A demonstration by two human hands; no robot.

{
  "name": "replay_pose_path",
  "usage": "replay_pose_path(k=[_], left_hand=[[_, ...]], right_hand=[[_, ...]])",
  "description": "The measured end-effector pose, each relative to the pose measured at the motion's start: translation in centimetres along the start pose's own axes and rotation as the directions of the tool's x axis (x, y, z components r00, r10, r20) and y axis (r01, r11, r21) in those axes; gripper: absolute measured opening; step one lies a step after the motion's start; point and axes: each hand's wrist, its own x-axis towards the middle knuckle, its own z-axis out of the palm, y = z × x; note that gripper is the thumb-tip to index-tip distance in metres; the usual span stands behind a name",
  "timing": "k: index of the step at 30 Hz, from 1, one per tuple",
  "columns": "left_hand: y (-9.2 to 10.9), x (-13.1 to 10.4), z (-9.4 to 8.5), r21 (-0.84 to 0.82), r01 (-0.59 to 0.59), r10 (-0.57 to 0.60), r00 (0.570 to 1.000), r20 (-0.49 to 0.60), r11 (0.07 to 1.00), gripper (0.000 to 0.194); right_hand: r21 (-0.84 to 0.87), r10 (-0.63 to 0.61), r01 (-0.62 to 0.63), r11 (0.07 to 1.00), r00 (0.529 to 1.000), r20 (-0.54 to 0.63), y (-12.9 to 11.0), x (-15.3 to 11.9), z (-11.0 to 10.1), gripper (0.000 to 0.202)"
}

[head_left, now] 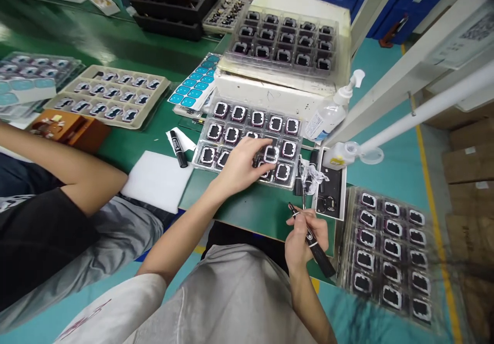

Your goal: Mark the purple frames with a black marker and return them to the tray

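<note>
My left hand (244,162) reaches over a clear plastic tray (200,151) of small square black parts with light rims. Its fingertips pinch one such part (271,154) just above the tray's middle row. My right hand (306,236) hovers near the green table's front edge, closed around a black marker pen (313,243) with its tip pointing up and left. A second filled clear tray (389,254) lies to the right of that hand.
A co-worker's arm (65,166) rests at left. A white foam pad (156,179) and a second marker (178,148) lie left of the tray. Pump bottles (328,117) stand beside a white post. More part trays (285,40) and a beige tray (106,96) sit behind.
</note>
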Motion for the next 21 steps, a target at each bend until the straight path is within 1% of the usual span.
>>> replay_pose_path(k=[3,6,9,12,14,16,18,21], left_hand=[[-0.5,3.4,0.6,0.134,-0.006,0.001,0.999,0.034,0.991,0.057],[-0.5,5.0,1.4,0.211,-0.009,-0.009,0.997,0.081,0.977,0.048],[-0.5,5.1,1.6,0.243,-0.042,0.019,0.995,0.096,0.969,0.041],[-0.8,5.0,1.2,0.278,-0.067,0.049,0.996,0.073,0.958,0.038],[-1.0,5.0,1.0,0.307,-0.074,0.059,0.997,0.058,0.949,0.041],[-1.0,5.2,0.8,0.322,-0.089,0.07,0.995,0.071,0.943,0.047],[-0.7,5.3,0.8,0.335,-0.095,0.065,0.993,0.099,0.938,0.049],[0.2,5.3,0.8,0.379,-0.059,0.019,0.994,0.11,0.924,0.047]], right_hand=[[-0.001,0.019,-0.019,1.0,1.0,0.012,-0.2,-0.1,-0.1,0.016],[-0.009,0.037,-0.036,0.999,0.999,0.012,-0.4,-0.1,-0.1,0.016],[-0.022,0.052,-0.052,0.998,0.999,0.015,-0.5,-0.2,-0.1,0.017],[-0.033,0.065,-0.065,0.997,0.998,0.021,-0.5,-0.2,-0.1,0.017],[-0.037,0.074,-0.073,0.997,0.997,0.025,-0.5,-0.2,-0.2,0.017],[-0.038,0.084,-0.083,0.996,0.996,0.03,-0.5,-0.2,-0.3,0.017],[-0.039,0.093,-0.092,0.995,0.995,0.036,-0.5,-0.2,-0.4,0.017],[-0.037,0.099,-0.097,0.995,0.994,0.036,-0.6,-0.2,-0.4,0.016]])
